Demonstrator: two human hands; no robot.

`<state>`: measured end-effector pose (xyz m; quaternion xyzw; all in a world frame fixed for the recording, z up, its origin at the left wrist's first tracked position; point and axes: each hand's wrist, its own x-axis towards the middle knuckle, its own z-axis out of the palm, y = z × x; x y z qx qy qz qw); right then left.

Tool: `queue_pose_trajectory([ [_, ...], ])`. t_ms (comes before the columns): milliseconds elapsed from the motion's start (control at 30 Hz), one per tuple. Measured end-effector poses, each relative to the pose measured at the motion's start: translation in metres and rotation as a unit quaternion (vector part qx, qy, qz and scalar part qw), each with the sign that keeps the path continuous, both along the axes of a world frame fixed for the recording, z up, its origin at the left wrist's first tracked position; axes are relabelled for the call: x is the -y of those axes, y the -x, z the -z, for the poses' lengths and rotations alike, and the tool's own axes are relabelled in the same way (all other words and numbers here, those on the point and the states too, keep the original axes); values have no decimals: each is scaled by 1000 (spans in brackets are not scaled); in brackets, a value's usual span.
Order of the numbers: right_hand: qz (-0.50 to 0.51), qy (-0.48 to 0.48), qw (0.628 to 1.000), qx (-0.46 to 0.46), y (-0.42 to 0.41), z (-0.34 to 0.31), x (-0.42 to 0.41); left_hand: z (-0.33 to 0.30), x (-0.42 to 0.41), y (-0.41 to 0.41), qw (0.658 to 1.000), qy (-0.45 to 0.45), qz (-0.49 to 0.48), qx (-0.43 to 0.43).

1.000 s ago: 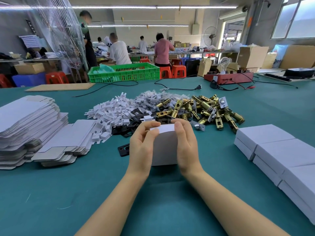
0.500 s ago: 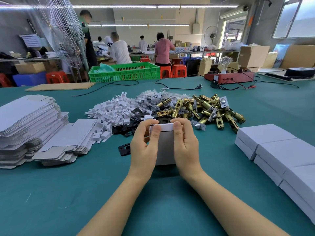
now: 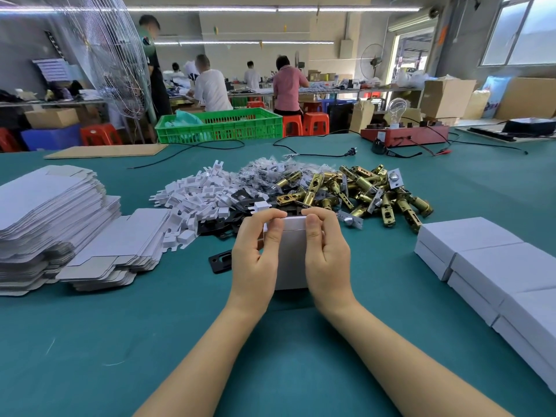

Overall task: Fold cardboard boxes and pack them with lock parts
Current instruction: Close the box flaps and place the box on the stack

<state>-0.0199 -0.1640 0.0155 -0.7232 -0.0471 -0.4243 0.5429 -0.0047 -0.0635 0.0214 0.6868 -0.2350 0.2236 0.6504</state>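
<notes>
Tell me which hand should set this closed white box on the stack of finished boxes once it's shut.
Probably the right hand. The finished boxes lie on the table's right side, nearer that hand, while the left hand sits toward the flat blanks. Both hands now grip the white box.

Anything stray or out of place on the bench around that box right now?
One black plate lies alone on the green table, just left of the left hand, apart from the parts pile. The right hand and left hold the white box squarely; nothing else stands out.
</notes>
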Motion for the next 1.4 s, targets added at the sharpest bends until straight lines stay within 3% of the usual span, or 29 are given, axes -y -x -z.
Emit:
queue_pose_trajectory([
  [600, 21, 30, 999, 18, -5, 9, 4, 5, -3, -3, 999, -26, -10, 35],
  [867, 31, 95, 993, 65, -5, 10, 17, 10, -4, -8, 998, -36, -14, 59],
  [1033, 22, 62, 996, 59, -4, 9, 16, 12, -4, -9, 997, -40, -10, 63],
  [1200, -25, -61, 998, 16, -3, 1, 12, 14, -7, -11, 996, -52, -7, 70],
  [1400, -49, -91, 995, -1, 0, -3, 5, 15, -8, -10, 996, -51, 5, 74],
])
